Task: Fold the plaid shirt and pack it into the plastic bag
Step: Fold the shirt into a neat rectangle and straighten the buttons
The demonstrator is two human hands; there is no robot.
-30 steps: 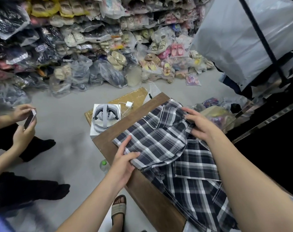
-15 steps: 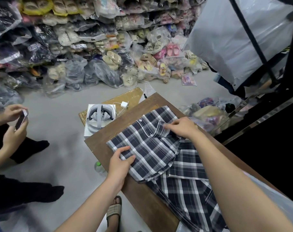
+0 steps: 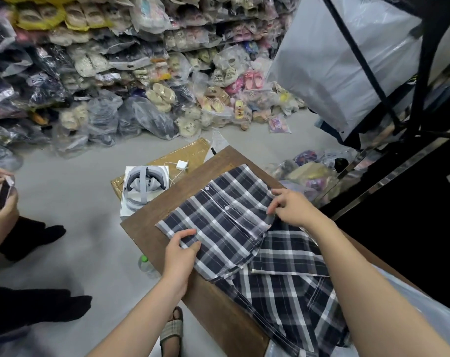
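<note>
- Since the earlier frame the folded upper panel has been laid flatter and the right hand has drawn inward.
- Dark checked cotton plaid shirt lies on the brown wooden tabletop — soft, light, creases readily.
- Left hand fingers pinch the near edge; right fingers clamp the fold — hold at the hems.

A brown wooden table stands on a grey floor. Beside it, a grey headset rests in a white box on flat gold cardboard. A green-capped clear bottle lies by the table. Bagged sandals are heaped along the wall.
</note>
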